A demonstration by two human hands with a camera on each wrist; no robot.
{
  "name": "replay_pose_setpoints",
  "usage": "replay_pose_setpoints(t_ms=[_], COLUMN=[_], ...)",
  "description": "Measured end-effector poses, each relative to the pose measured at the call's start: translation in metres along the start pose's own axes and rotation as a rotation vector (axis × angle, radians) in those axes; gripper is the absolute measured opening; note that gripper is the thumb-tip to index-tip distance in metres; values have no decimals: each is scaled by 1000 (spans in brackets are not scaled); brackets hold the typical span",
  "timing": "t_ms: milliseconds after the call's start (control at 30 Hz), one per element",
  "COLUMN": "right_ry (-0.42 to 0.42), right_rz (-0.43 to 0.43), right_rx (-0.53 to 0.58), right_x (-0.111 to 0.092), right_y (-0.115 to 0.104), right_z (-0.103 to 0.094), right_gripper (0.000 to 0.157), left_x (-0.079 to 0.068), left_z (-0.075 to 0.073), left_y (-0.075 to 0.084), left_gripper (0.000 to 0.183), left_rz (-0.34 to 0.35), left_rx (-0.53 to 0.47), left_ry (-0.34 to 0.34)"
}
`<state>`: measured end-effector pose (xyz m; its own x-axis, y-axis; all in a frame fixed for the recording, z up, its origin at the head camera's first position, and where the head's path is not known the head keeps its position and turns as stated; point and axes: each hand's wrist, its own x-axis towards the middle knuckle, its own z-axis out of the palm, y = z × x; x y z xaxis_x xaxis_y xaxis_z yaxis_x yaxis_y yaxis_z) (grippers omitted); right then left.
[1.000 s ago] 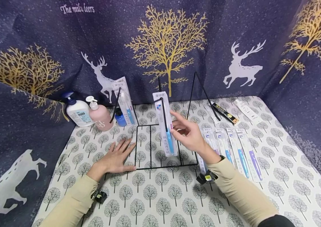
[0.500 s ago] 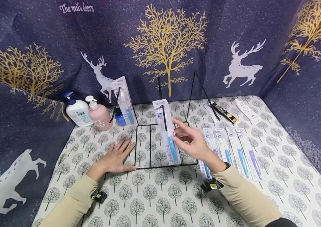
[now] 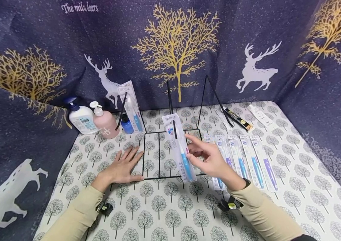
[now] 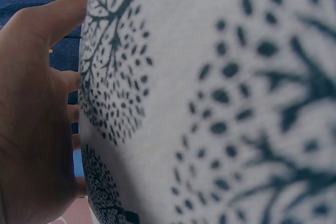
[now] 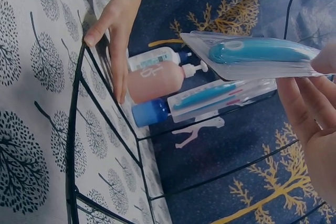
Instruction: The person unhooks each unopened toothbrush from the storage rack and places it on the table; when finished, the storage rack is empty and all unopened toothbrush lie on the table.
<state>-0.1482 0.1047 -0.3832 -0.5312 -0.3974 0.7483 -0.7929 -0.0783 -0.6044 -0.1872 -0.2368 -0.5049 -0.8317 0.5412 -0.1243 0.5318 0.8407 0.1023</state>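
Observation:
My right hand [image 3: 209, 159] pinches the right edge of a packaged toothbrush [image 3: 182, 157] with a blue handle, held tilted above the base of a black wire rack [image 3: 159, 155]. A black prong [image 3: 175, 130] of the rack shows through the package's upper end, its tip toward me. In the right wrist view the package's lower end [image 5: 257, 52] is between thumb and fingers. My left hand [image 3: 122, 169] lies palm down with fingers spread, beside the rack's left edge, thumb at its front corner. Tablecloth fills most of the left wrist view beside that hand [image 4: 37, 103].
More packaged toothbrushes [image 3: 134, 112] hang on the left prong. Behind my left hand stand a white pump bottle [image 3: 83, 119], a pink pump bottle [image 3: 105, 125] and a blue bottle [image 3: 127, 125]. Several toothbrush packs [image 3: 253, 164] lie right, with a black box [image 3: 238, 119] and white tube [image 3: 259, 114] farther back.
My right hand has drawn the packaged toothbrush toward me, downward and slightly right, along the prong, so less of the prong shows in front of it. The left hand has stayed put.

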Motion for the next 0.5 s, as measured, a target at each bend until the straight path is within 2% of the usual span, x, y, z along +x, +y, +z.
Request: replay_pose_setpoints(t_ms=[267, 500], right_ry=[-31, -54], right_rz=[-24, -65], right_rx=[47, 25], right_x=[-6, -11], right_y=[-9, -19], right_z=[0, -1], right_gripper=[60, 62], left_x=[0, 0], left_z=[1, 0], left_y=[1, 2], left_gripper=[101, 101], left_rz=[1, 6], left_rx=[-1, -3], left_ry=[16, 26])
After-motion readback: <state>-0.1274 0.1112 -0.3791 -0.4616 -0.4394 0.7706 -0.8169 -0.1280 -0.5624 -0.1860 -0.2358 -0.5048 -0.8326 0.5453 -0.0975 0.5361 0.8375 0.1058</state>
